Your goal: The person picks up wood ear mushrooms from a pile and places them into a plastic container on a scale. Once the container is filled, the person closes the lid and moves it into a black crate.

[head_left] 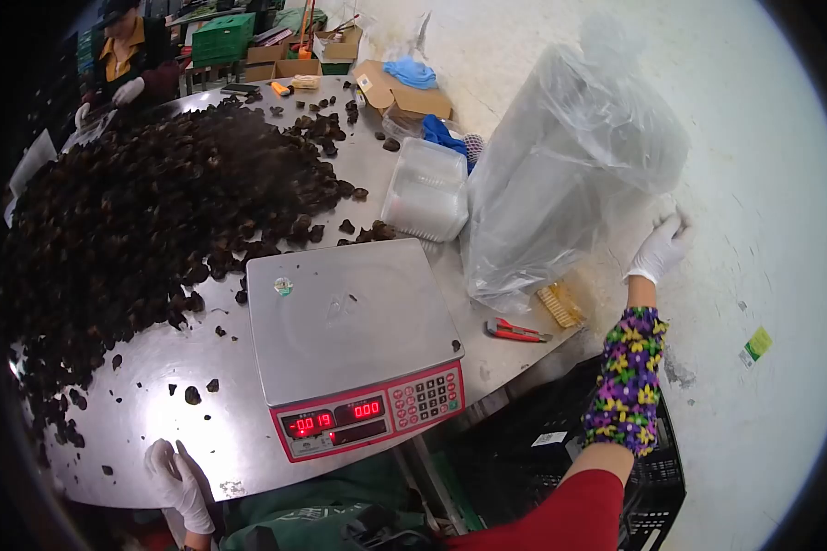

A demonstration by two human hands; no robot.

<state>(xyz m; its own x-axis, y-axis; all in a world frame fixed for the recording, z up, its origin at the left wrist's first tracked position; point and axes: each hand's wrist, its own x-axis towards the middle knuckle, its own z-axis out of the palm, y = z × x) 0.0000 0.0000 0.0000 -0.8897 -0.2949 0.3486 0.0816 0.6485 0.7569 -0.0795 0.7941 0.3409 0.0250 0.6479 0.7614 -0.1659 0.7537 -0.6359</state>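
My left hand (180, 489), in a white glove, rests at the table's front edge with its fingers loosely apart and nothing in them. Out to the right, my gloved right hand (660, 250) is raised beside a large clear plastic bag (570, 165). Its fingers are curled together; whatever they may hold is hidden. Inside the bag, pale stacked contents show faintly. A red-framed digital scale (354, 321) stands between my hands, its pan bare except for small dark crumbs. Left of it spreads a big heap of dark, wrinkled pieces resembling wood ear mushrooms (156, 193).
Clear plastic trays (425, 188) are stacked behind the scale. A red box cutter (516, 331) and a yellow-brown brush-like item (560, 305) lie near the right edge. Below is a black crate (533, 432). A co-worker (124, 60) stands across the table, near a green crate (222, 39).
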